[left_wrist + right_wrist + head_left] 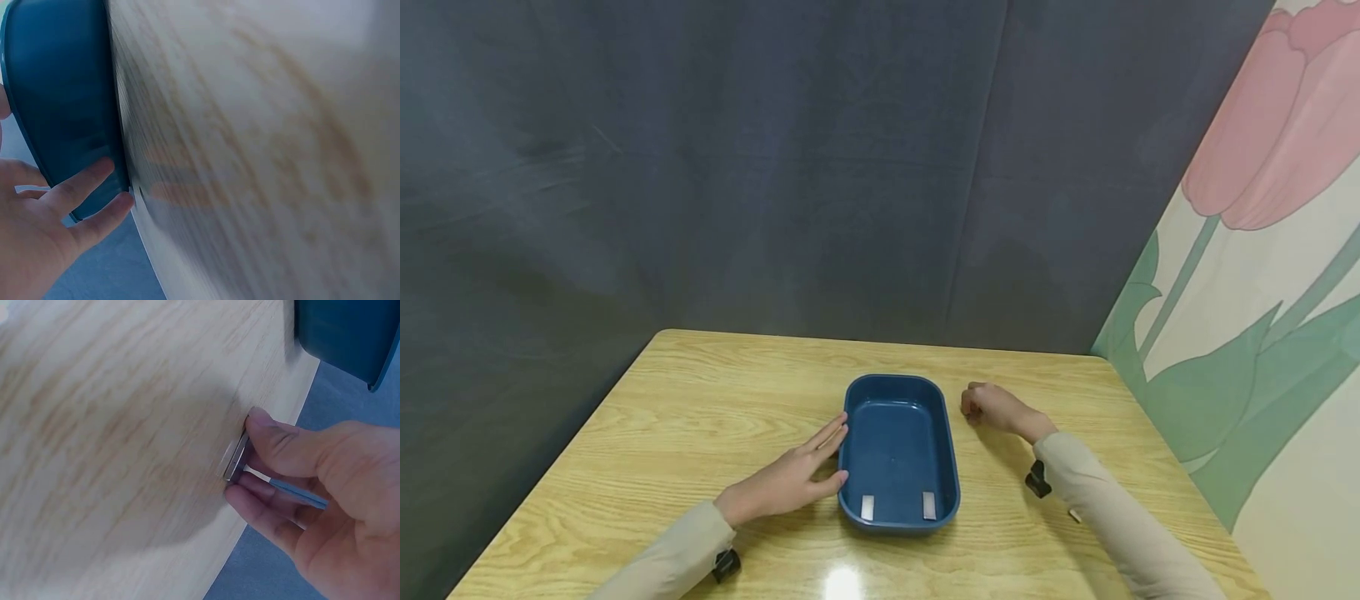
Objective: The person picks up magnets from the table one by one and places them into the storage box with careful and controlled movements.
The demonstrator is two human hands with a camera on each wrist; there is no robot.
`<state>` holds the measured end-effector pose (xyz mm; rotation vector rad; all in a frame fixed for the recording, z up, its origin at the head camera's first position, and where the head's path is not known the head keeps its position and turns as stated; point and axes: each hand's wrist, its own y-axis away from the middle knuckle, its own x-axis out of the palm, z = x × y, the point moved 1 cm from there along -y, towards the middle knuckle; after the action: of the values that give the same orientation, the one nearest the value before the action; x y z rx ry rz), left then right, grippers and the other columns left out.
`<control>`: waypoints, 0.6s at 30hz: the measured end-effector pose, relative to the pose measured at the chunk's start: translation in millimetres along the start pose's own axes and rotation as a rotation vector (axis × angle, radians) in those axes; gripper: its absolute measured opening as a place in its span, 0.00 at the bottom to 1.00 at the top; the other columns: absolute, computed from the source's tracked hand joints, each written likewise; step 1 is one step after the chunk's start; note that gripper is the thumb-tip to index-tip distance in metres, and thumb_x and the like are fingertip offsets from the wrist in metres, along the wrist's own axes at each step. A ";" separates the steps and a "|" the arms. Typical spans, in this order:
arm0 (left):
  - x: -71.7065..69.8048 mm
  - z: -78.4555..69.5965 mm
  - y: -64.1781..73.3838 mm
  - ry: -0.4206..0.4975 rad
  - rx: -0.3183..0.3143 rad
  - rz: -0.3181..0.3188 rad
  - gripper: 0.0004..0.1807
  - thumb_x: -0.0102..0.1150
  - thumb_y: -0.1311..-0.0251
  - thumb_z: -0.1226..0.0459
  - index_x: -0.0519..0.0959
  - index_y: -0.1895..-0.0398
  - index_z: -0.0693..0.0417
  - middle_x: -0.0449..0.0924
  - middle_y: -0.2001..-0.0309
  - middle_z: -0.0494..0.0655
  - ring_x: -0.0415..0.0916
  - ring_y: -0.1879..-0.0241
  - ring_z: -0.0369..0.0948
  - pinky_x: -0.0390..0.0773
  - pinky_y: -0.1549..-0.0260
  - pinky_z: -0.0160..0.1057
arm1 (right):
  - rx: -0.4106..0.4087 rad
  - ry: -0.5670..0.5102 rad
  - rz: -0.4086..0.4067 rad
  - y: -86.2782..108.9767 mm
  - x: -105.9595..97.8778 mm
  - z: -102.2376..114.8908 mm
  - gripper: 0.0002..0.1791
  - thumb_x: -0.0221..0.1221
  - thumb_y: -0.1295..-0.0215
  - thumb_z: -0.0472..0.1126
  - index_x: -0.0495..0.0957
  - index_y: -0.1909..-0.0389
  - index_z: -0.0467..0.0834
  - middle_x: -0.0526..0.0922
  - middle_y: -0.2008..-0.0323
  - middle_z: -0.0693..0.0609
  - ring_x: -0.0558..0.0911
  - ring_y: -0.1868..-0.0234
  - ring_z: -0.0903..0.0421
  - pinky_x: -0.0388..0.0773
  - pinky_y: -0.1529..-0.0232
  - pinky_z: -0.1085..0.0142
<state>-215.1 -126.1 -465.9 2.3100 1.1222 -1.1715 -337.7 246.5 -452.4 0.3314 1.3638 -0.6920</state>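
A deep blue rectangular tray [895, 454] with rounded corners lies lengthwise on the wooden table. Against its left wall rests my left hand [786, 483], fingers extended along the side and thumb at the rim. The left wrist view shows those fingers [81, 184] spread over the tray's outer wall, close above the tabletop. To the right of the tray, my right hand [997, 408] is low over the table. Between thumb and fingers it pinches a small, thin, silvery flat piece [237, 457], held on edge close to the wood; most of its face is hidden.
Two small whitish rectangles [867, 507] are at the near end inside the tray. A small pale piece [1075, 516] lies beside the right forearm. Behind the table [737, 367] hangs a dark curtain [820, 183]; a wall painted with tulips [1262, 167] borders the right side.
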 end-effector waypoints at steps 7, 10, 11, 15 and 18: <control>-1.5 -0.7 0.4 -0.014 -0.020 0.001 0.40 0.45 0.25 0.47 0.45 0.21 0.57 0.32 0.20 0.44 0.47 0.25 0.47 0.61 0.33 0.53 | 0.045 -0.012 0.015 -0.9 3.6 -3.8 0.14 0.60 0.51 0.16 0.75 0.76 0.38 0.66 0.77 0.54 0.62 0.73 0.61 0.62 0.72 0.67; -0.8 -0.3 0.8 -0.016 -0.021 0.000 0.40 0.45 0.25 0.47 0.45 0.21 0.57 0.32 0.20 0.44 0.48 0.25 0.47 0.62 0.34 0.53 | 0.059 -0.020 0.025 -0.4 3.7 -3.5 0.14 0.61 0.50 0.16 0.77 0.74 0.38 0.72 0.75 0.51 0.66 0.73 0.61 0.68 0.71 0.68; -0.6 -0.3 0.8 -0.014 -0.022 0.001 0.40 0.45 0.25 0.47 0.45 0.21 0.57 0.32 0.20 0.43 0.48 0.25 0.47 0.62 0.34 0.53 | 0.061 -0.023 0.027 -0.1 3.5 -3.2 0.14 0.61 0.50 0.16 0.77 0.74 0.38 0.74 0.75 0.50 0.67 0.73 0.61 0.69 0.71 0.68; -1.1 -0.7 0.8 -0.004 -0.020 0.006 0.40 0.45 0.25 0.47 0.44 0.20 0.56 0.31 0.20 0.42 0.47 0.25 0.46 0.61 0.33 0.52 | 0.061 -0.025 0.028 -0.1 2.5 -2.5 0.14 0.60 0.50 0.15 0.77 0.74 0.37 0.75 0.74 0.49 0.68 0.73 0.61 0.71 0.71 0.68; -1.4 -0.9 0.2 -0.007 -0.014 0.004 0.40 0.45 0.25 0.47 0.45 0.21 0.57 0.31 0.20 0.43 0.47 0.25 0.46 0.61 0.33 0.51 | 0.065 -0.031 0.028 0.0 2.9 -3.2 0.15 0.60 0.49 0.15 0.76 0.75 0.38 0.74 0.74 0.50 0.68 0.73 0.61 0.70 0.71 0.69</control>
<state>-215.0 -126.4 -464.3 2.2944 1.1196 -1.1663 -340.1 247.7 -455.8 0.3894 1.3070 -0.7163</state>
